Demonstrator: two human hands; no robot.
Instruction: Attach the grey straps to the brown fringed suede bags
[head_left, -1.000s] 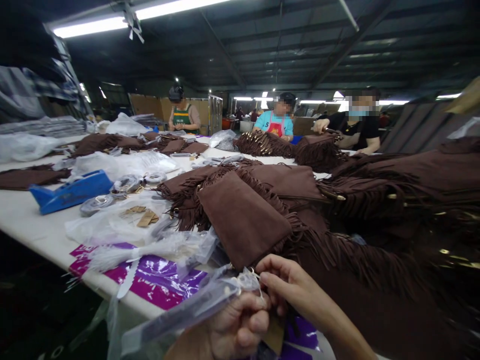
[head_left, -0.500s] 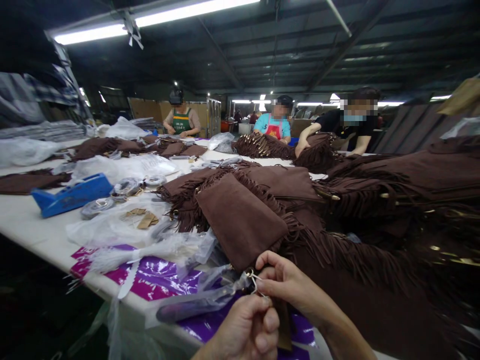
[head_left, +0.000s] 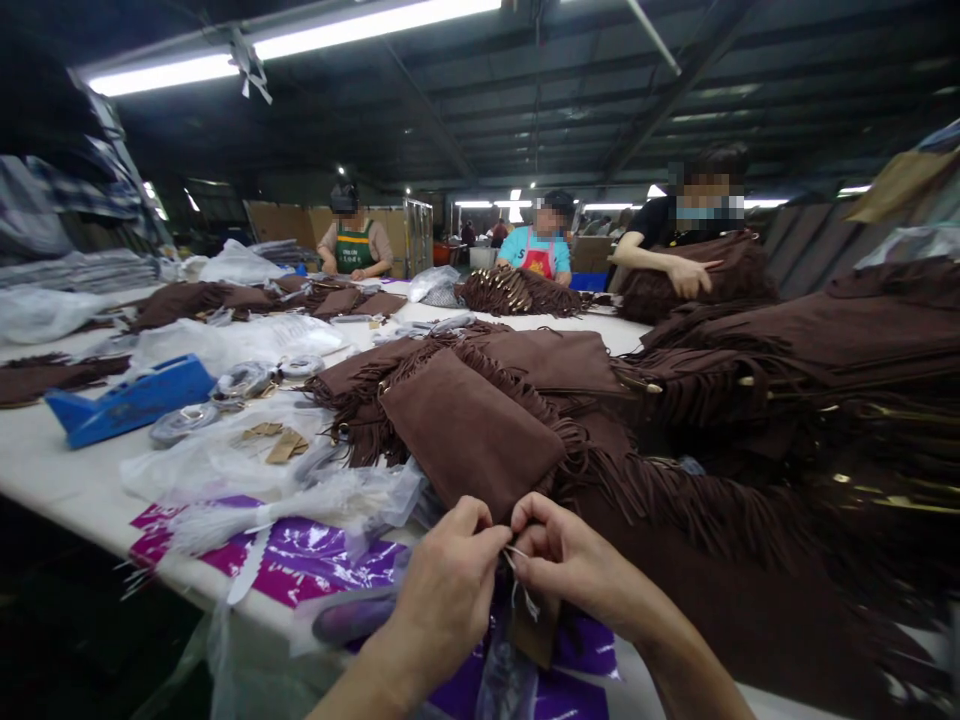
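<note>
A brown fringed bag (head_left: 472,430) lies with its near corner at my fingertips. My left hand (head_left: 446,575) is closed in a pinch at that corner; its fingers hide what they hold. Right beside it, my right hand (head_left: 559,555) pinches a thin white string (head_left: 517,573), whose loose end hangs below the fingers. A brown card tag (head_left: 535,632) hangs beneath my hands. Clear plastic wrap (head_left: 506,665) dangles next to the tag, over a shiny purple plastic sheet (head_left: 330,548).
A bundle of white strings (head_left: 225,522) lies to the left, near loose tags (head_left: 285,445) and a blue tape dispenser (head_left: 131,398). More brown bags (head_left: 862,330) are piled at the right. Across the table, a co-worker's hand (head_left: 690,277) rests on a brown bag; two other people work farther back.
My left hand has risen from below the string to the bag's corner. The plastic wrap that stretched left now hangs down. The co-worker at the right has shifted a brown bag.
</note>
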